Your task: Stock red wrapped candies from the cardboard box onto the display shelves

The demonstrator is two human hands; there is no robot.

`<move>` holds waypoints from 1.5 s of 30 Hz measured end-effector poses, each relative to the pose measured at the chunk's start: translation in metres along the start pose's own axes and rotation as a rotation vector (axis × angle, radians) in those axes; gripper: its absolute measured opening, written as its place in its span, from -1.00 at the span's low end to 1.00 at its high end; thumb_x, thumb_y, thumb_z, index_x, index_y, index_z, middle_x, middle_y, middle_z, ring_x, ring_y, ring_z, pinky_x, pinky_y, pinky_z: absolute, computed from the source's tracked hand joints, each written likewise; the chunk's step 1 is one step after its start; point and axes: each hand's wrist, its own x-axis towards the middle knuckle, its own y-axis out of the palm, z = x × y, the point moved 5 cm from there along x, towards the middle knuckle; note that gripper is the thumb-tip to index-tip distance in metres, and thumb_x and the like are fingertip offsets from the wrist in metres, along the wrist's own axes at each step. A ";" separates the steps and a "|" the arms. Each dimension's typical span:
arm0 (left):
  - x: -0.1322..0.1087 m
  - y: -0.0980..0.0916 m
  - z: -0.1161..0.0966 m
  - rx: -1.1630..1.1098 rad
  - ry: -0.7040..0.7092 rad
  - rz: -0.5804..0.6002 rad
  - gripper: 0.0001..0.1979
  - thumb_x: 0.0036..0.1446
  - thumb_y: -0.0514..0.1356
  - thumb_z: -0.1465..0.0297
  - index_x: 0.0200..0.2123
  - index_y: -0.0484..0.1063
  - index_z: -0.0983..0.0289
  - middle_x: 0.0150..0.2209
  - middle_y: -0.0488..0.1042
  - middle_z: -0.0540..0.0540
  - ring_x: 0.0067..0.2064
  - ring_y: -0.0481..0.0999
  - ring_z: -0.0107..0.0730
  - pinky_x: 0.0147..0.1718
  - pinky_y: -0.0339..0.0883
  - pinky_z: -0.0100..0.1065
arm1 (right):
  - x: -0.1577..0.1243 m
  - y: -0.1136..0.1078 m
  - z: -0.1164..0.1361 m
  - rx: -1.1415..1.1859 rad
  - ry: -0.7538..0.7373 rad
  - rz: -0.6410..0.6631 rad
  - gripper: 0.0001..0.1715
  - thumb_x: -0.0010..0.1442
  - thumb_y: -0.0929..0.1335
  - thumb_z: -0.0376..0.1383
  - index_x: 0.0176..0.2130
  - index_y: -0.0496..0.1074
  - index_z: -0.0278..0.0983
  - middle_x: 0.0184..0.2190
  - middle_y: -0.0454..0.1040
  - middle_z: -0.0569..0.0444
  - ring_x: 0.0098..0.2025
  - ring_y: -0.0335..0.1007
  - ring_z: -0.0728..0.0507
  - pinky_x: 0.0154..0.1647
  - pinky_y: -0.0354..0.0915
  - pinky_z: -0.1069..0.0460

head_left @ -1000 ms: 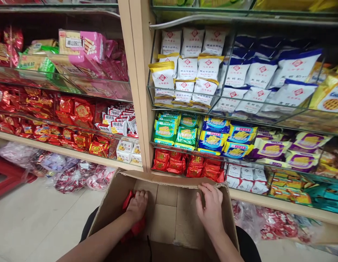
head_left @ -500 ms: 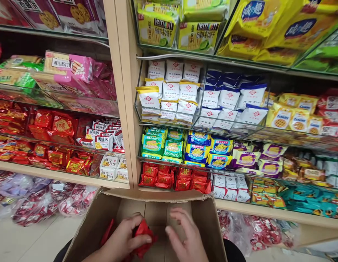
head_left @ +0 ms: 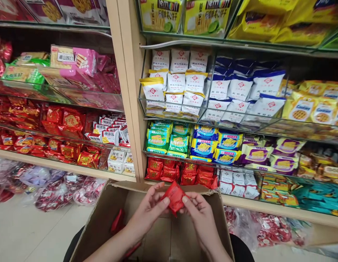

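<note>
A small red snack packet is held up over the cardboard box, near its far edge. My left hand pinches the packet's left side between thumb and fingers. On its right side, my right hand grips it the same way. Inside the box, another red packet lies against the left wall, and more red shows partly hidden under my left forearm. Just beyond the box, similar red packets fill the bottom shelf compartments.
Wooden shelves with clear-fronted bins rise ahead, split by a wooden upright. Green packets, white packets and blue-yellow packets stand above the red ones. Plastic bags of snacks lie on the floor left, others right.
My left hand has lifted the red packet up and to the right from inside the box. My right hand, apart from it before, now grips it too. The view has shifted slightly.
</note>
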 end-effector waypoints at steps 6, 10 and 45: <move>0.004 -0.002 0.009 -0.052 -0.071 -0.086 -0.62 -0.09 0.27 0.31 -0.19 0.28 0.30 -0.28 0.46 0.11 -0.29 0.45 -0.37 -0.25 0.31 -0.30 | -0.003 -0.005 -0.002 -0.049 -0.081 -0.063 -0.79 -0.01 0.38 -0.19 -0.38 0.39 -0.29 -0.47 0.46 0.10 -0.47 0.33 -0.01 -0.41 0.30 0.07; 0.002 -0.002 0.004 -0.125 -0.065 -0.102 -0.59 -0.09 0.26 0.30 -0.13 0.30 0.23 -0.20 0.46 0.10 -0.21 0.45 -0.35 -0.15 0.26 -0.29 | -0.012 -0.008 0.016 -0.318 -0.364 -0.110 -0.92 0.04 0.34 -0.29 -0.41 0.41 -0.27 -0.35 0.49 0.02 -0.31 0.39 -0.10 -0.29 0.33 -0.01; 0.109 -0.016 0.008 -0.194 -0.368 -0.369 -0.79 0.00 0.14 0.62 -0.26 0.24 0.35 -0.40 0.42 0.11 -0.39 0.50 -0.34 -0.40 0.40 -0.30 | 0.019 -0.031 0.036 -1.008 -0.694 -0.108 -0.87 0.12 0.27 -0.26 -0.44 0.32 -0.25 -0.45 0.39 0.08 -0.35 0.28 -0.10 -0.31 0.19 -0.01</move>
